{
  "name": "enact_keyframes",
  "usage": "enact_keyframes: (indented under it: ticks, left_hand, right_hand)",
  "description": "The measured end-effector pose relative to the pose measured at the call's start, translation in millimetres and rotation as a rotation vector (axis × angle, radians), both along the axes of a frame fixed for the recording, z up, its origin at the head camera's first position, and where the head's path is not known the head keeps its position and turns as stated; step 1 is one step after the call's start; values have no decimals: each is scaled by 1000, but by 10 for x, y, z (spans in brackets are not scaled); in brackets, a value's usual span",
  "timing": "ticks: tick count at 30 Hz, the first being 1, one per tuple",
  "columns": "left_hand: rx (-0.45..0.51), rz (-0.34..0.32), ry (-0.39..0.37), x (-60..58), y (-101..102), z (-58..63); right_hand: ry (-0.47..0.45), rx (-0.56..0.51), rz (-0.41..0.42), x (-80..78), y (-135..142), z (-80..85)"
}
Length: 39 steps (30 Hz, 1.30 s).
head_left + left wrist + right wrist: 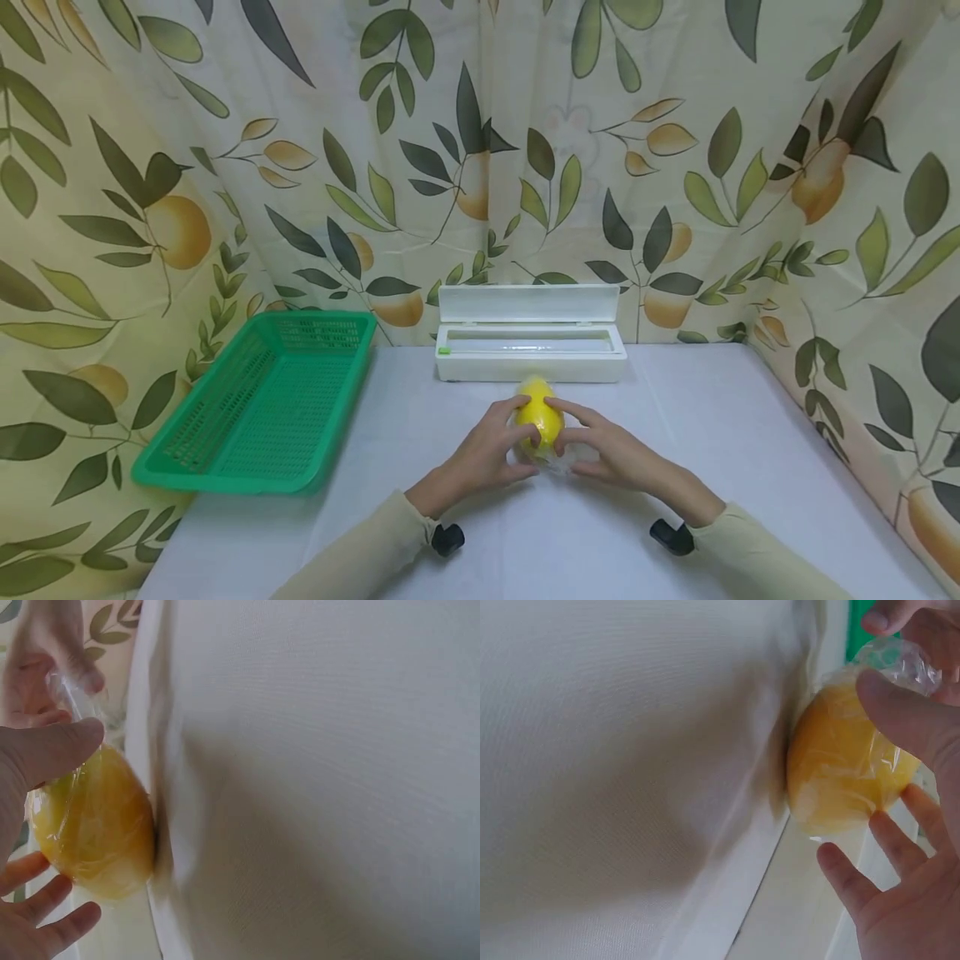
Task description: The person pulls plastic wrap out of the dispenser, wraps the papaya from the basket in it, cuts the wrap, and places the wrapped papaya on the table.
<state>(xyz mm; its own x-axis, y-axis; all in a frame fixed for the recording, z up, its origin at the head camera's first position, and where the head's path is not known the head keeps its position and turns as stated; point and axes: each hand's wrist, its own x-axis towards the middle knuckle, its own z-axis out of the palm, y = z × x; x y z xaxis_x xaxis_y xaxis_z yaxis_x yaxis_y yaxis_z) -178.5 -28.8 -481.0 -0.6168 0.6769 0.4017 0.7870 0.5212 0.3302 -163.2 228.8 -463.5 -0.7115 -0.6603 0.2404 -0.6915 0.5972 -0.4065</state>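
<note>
A yellow lemon [542, 415], covered in clear plastic film [900, 660], is on the white tabletop between both hands. My left hand [491, 446] holds it from the left, its thumb [67, 746] over the film and its other fingers spread along the lemon's side. From the right, my right hand [615, 450] holds it too, with thumb [896, 705] and fingertips around the wrapped surface. Loose film bunches up at the near end of the lemon, between the two thumbs. The lemon's underside is hidden.
Behind the lemon stands a white film dispenser box [530, 368] with its lid [528, 304] raised and a roll inside. A green plastic basket [225, 482] sits at the left. Leaf-patterned curtains [480, 167] border the table's back and sides.
</note>
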Motion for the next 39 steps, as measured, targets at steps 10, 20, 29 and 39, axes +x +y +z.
enact_keyframes:
  ticks: [10,20,29,39]
  left_hand:
    - [61,36,50,-11,93,-7]
    - [156,68,-8,-47,127,-20]
    - [227,64,-38,-71,125,-4]
    - [335,76,-152,-117,100,-61]
  right_hand:
    - [3,-153,-70,-60,-96,-15]
    - [109,-135,-165,-127,-211,-10]
    - [114,-173,-195,-152,-268,-24]
    - [38,-274,-186,-158,-299,-43]
